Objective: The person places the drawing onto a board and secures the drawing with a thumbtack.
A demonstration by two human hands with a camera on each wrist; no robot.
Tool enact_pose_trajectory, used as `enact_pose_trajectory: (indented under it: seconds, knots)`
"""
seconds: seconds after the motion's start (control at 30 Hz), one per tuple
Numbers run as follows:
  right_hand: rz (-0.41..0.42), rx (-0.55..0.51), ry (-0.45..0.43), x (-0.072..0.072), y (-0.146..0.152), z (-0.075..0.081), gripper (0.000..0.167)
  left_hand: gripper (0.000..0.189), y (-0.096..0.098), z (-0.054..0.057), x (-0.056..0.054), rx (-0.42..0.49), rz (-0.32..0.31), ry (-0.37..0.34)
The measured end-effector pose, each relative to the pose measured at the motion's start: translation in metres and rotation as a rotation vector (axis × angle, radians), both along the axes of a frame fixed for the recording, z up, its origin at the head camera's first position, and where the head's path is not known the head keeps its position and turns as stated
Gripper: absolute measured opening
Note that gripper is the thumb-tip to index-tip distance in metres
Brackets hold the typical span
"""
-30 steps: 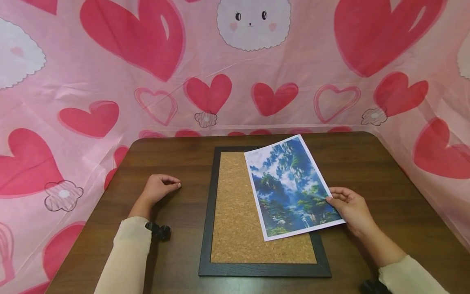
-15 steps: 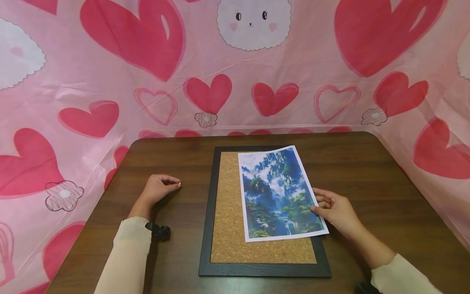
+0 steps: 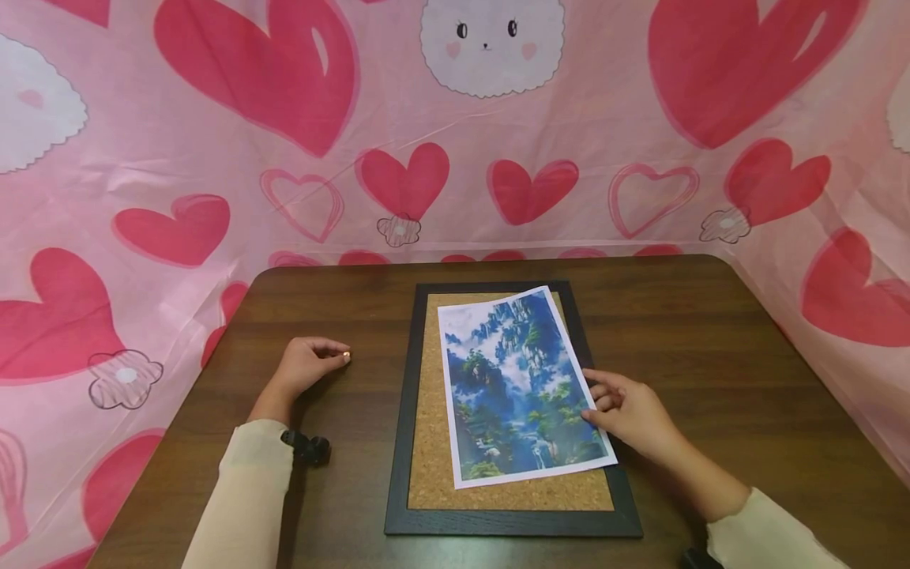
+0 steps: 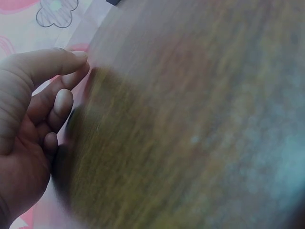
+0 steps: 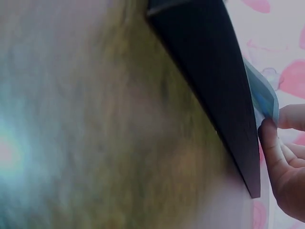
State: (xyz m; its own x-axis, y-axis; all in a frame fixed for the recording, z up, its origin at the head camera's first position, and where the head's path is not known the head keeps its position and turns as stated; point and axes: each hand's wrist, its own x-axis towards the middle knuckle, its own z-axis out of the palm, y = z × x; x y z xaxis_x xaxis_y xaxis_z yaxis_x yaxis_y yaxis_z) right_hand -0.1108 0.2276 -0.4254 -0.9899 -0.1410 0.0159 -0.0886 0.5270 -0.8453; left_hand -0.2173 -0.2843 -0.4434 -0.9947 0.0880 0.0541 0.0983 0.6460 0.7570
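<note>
In the head view, my right hand pinches the right edge of a printed landscape picture, blue-green mountains with a white border. The sheet lies tilted over a cork board with a black frame. From the right wrist, the paper bends up between thumb and fingers beside the frame's dark side. Left of the board, my left hand rests with thumb and index tips together, a tiny shiny thing between them. In the left wrist view, that hand hides it.
Both stand on a dark brown wooden table. A pink cloth printed with hearts hangs behind it and down both sides. Black straps with small cameras sit at the wrists, the left camera plainly visible.
My right hand has carried the picture leftward and slightly toward me, so more of it overlaps the cork. The sheet has turned a little. My left hand has stayed put.
</note>
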Motion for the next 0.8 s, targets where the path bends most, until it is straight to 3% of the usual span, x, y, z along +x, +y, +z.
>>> enact_pose_trajectory:
  seconds: [0.8]
  knots:
    - [0.083, 0.016, -0.042, -0.004, -0.023, -0.001, 0.063, 0.019, 0.001, 0.001, 0.001, 0.007, 0.002, -0.038]
